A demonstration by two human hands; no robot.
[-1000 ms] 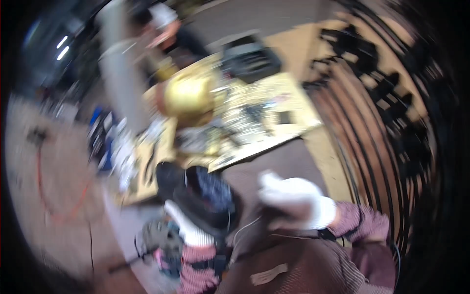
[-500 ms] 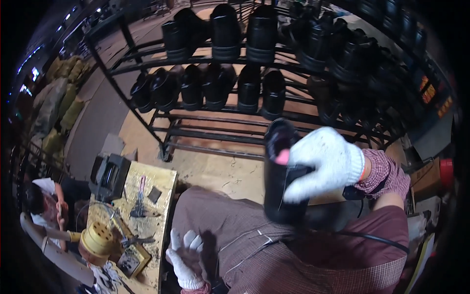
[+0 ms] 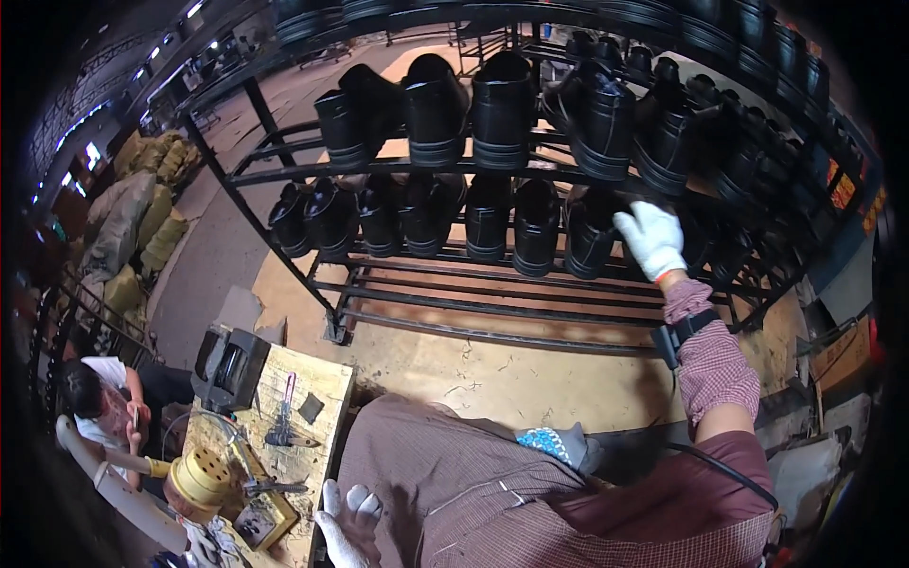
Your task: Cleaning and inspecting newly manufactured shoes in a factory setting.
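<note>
My right hand (image 3: 650, 237), in a white glove, reaches up to the middle shelf of a black metal rack (image 3: 492, 309). It grips a black shoe (image 3: 688, 223) at the right end of a row of black shoes (image 3: 431, 213); the hand hides most of that shoe. More black shoes (image 3: 502, 99) stand on the shelf above. My left hand (image 3: 347, 516), also gloved, hangs low by my lap with its fingers apart. It holds nothing and is next to the edge of a wooden workbench (image 3: 317, 393).
On the workbench stand a black machine (image 3: 230, 365), a yellow perforated cylinder (image 3: 202, 479) and small hand tools (image 3: 282, 431). Another person (image 3: 99, 402) sits at the far left. Filled sacks (image 3: 142, 213) are piled beyond. Bare wooden flooring (image 3: 511, 374) lies under the rack.
My view has swung from the workbench to the rack. My right hand carried the black shoe from in front of me up to the middle shelf. My left hand has dropped to my lap.
</note>
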